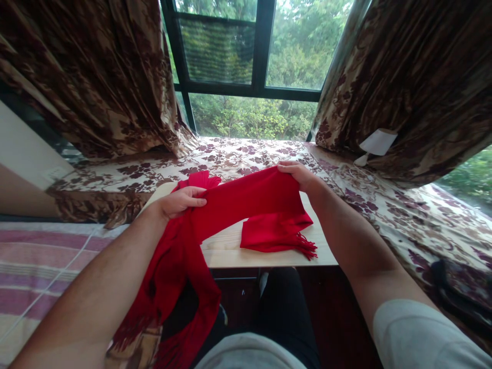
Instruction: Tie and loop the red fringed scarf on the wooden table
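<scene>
The left hand (188,200) pinched a long, flat red fabric scarf (246,200) between thumb and fingers; the right hand (295,173) pinched its upper edge at the opposite end of the span. The scarf was held stretched above the flat, pale wood-grained table (226,256). A folded red fringed section (274,236) lay near the table's front edge. Loose red fringed lengths (172,271) hung at the table's left; their connection could not be determined. Beyond the table was a floral cloth-covered ledge (238,154).
</scene>
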### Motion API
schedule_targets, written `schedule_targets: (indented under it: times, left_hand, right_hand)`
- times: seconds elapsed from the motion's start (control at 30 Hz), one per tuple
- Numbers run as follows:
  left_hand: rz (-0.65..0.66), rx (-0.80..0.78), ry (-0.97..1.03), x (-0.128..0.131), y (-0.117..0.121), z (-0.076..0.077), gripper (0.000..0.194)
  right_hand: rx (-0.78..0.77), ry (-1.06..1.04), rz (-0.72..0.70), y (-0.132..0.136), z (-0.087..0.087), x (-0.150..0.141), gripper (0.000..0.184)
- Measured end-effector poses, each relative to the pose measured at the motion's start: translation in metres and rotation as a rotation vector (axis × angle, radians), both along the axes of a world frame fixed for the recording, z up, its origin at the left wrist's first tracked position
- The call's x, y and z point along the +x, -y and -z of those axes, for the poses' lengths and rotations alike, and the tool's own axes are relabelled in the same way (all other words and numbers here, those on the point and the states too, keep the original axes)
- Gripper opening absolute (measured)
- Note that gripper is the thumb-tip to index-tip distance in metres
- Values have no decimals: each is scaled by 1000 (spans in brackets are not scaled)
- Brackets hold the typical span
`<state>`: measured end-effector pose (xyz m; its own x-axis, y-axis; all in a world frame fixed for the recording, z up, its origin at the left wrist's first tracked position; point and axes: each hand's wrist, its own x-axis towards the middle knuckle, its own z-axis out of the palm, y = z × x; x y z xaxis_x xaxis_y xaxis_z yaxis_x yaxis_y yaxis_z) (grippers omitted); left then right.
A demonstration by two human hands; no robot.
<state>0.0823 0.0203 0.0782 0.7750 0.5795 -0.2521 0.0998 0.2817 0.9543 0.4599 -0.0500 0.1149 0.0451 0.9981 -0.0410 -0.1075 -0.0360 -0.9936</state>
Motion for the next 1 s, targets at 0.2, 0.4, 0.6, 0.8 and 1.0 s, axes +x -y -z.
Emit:
schedule_targets:
  times: [0.2, 0.4, 0.6, 0.8, 1.0]
  left_hand:
    - [32, 191, -164, 12, 0, 1, 38]
    - [-111, 935, -554, 16, -11, 12, 18]
    - [-406, 1197, -813, 13, -11, 18, 17]
    - [-526, 952, -738, 5, -22, 18, 17]
    - [-520, 865, -684, -1, -26, 19, 21]
  right_hand:
    - [26, -46, 103, 2, 1, 10, 19]
    - [54, -54, 162, 1, 6, 23, 17]
    - [65, -24, 212, 2, 13, 34, 17]
    - [68, 14, 260, 3, 17, 40, 18]
    - [77, 145, 275, 4, 22, 45, 23]
